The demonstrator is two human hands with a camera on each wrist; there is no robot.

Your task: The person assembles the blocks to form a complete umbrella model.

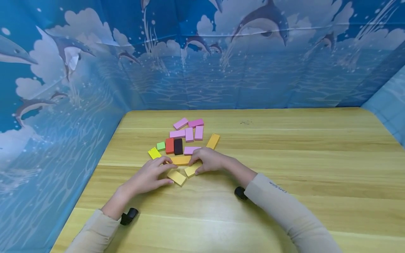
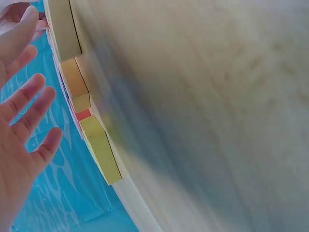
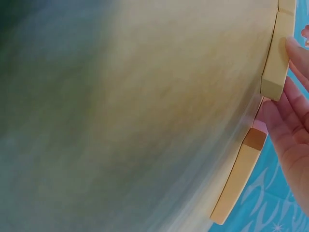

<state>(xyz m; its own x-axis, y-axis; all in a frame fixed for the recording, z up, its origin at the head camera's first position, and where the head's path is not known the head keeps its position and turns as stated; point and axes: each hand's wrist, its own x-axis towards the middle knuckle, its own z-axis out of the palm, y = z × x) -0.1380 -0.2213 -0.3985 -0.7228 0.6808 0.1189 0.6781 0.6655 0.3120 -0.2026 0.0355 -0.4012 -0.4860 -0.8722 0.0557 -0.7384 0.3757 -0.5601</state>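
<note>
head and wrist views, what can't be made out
Head: near end of the slanted orange block, hidden by the right hand.
Head: dark marks on the table, too small to read.
Left wrist: upper end of a pale yellow block, cut off by the top edge.
Right wrist: the table's grain, blurred.

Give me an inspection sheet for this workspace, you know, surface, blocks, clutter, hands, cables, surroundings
Surface: wood-grain table, small dark marks near the back edge.
Job's things: left pale block and right pale block; coloured blocks (pink, red, black, green, yellow, orange) farther back.
Clutter: nothing seen.
Hands: right hand pinches the right pale block; left hand is beside the left one, contact unclear.
Cables: nothing seen.
Surroundings: blue curtain, dolphin-printed, behind and to the left.
</note>
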